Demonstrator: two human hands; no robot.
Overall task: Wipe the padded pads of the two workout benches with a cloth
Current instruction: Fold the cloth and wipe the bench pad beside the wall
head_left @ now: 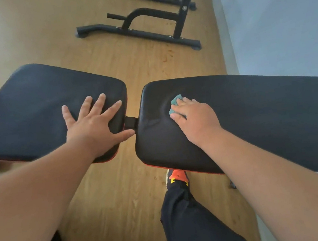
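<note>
Two black padded pads with red trim lie side by side, joined by a black strap. My left hand (95, 123) rests flat on the left pad (36, 109) with its fingers spread. My right hand (194, 119) presses a small teal cloth (175, 102) down on the right pad (266, 117), near that pad's left end. The pad dents around the cloth. Most of the cloth is hidden under my fingers.
A black metal frame (141, 31) of other gym equipment stands on the wooden floor (114, 198) behind the pads. A pale wall (281, 11) runs along the right. My leg in dark trousers (188, 218) and an orange shoe (177, 176) stand below the right pad.
</note>
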